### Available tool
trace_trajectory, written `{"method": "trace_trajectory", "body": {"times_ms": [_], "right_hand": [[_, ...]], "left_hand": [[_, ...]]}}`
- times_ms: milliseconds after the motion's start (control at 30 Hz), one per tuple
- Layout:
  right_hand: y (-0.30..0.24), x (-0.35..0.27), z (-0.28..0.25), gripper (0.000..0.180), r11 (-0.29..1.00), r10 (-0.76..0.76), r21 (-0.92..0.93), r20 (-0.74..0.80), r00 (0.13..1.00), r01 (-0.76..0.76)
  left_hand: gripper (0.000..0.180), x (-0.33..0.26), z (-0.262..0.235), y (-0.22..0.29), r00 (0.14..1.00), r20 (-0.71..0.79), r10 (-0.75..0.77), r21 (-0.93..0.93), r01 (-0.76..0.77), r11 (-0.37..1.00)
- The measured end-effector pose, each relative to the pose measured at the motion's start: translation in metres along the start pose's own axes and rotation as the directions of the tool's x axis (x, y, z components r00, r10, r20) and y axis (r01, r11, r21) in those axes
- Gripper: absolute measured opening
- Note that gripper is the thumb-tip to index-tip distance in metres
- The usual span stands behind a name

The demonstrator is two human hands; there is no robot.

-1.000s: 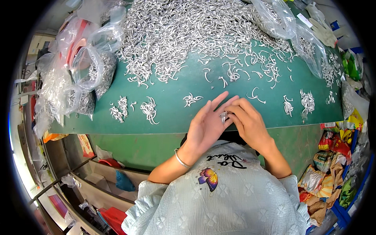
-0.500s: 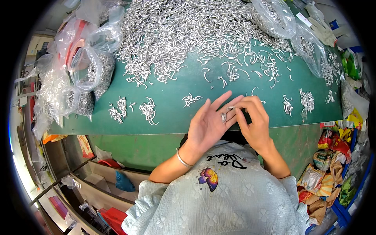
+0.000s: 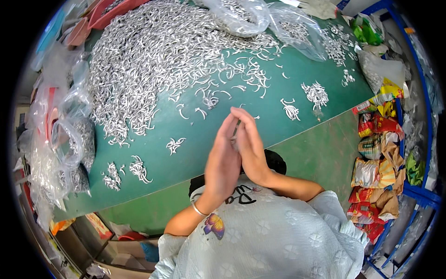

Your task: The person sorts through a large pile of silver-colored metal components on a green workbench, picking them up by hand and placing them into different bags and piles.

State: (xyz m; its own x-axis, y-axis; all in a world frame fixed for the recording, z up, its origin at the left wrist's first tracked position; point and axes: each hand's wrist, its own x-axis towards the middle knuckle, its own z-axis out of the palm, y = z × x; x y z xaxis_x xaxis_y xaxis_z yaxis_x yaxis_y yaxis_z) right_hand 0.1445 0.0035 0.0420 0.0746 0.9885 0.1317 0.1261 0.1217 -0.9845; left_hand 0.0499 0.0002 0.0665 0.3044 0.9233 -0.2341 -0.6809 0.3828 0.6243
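My left hand (image 3: 224, 160) and my right hand (image 3: 251, 149) meet palm to palm above the table's near edge, fingers straight and tips touching. In the gap between them shows a bit of the small curved silvery metal pieces (image 3: 234, 139); most of what lies between the palms is hidden. Beyond my hands a large heap of like pieces (image 3: 153, 60) covers the green table (image 3: 209, 125). Small separate clusters lie nearer: one cluster (image 3: 175, 145) left of my hands, another (image 3: 140, 169) further left, and two to the right, a loose one (image 3: 290, 110) and a denser one (image 3: 315, 96).
Clear plastic bags of pieces (image 3: 76, 139) crowd the table's left end. More bags (image 3: 297, 32) lie at the far right, near a red tray (image 3: 111, 14) at the far left. Colourful packets (image 3: 371, 172) and a blue rack (image 3: 420, 195) stand on the right.
My right hand has swung from pinching at my left fingers to lying flat against the left palm. The left hand has turned upright. The whole view has rotated and shifted.
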Motion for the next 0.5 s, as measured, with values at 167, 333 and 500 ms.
{"method": "trace_trajectory", "body": {"times_ms": [167, 333, 500], "right_hand": [[0.002, 0.014, -0.003, 0.053, 0.772, 0.166, 0.611, 0.074, 0.983, -0.176], [0.016, 0.011, -0.01, 0.044, 0.326, 0.366, 0.858, 0.272, 0.89, -0.397], [0.029, 0.016, -0.007, 0.032, 0.249, 0.408, 0.761, 0.479, 0.777, -0.599]], "left_hand": [[0.05, 0.013, 0.009, -0.019, 0.913, 0.227, 0.338, 0.665, -0.399, 0.632], [0.045, 0.005, -0.005, 0.0, 0.927, 0.241, 0.288, 0.745, -0.367, 0.557], [0.029, -0.018, -0.029, 0.017, 0.875, 0.178, 0.45, 0.68, -0.44, 0.586]]}}
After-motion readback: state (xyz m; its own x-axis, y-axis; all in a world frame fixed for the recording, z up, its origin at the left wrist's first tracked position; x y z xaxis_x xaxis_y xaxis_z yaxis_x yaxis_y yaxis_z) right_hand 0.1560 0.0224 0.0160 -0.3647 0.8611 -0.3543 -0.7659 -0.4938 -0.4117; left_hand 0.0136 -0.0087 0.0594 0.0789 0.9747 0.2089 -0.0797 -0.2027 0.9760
